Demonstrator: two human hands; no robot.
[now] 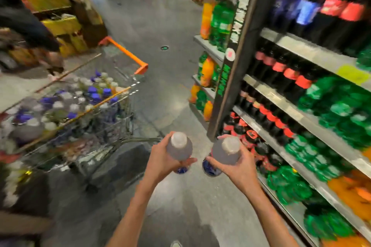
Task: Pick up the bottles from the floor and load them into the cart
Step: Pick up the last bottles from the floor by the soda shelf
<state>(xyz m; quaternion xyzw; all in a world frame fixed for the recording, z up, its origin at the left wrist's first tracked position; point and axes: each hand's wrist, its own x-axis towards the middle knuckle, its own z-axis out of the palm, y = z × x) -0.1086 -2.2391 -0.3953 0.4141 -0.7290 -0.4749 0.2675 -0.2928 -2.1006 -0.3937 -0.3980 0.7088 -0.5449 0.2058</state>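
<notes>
Fingers of our left hand (pixel 164 156) curl round one bottle (pixel 179 147), and our right hand (pixel 239 163) grips another bottle (pixel 226 151); both bottles are lifted, right of the cart (pixel 112 104). We judge loading well along: the cart already brims with bottles, these two still to go in.

L hand (pixel 164 158) grips one clear bottle (pixel 179 146), R hand (pixel 239 164) grips another bottle (pixel 225 151), both upright above the floor (pixel 160 16). Cart (pixel 80 110) w/ orange handle, full of bottles, at left; drink shelves (pixel 301 90) at right.
</notes>
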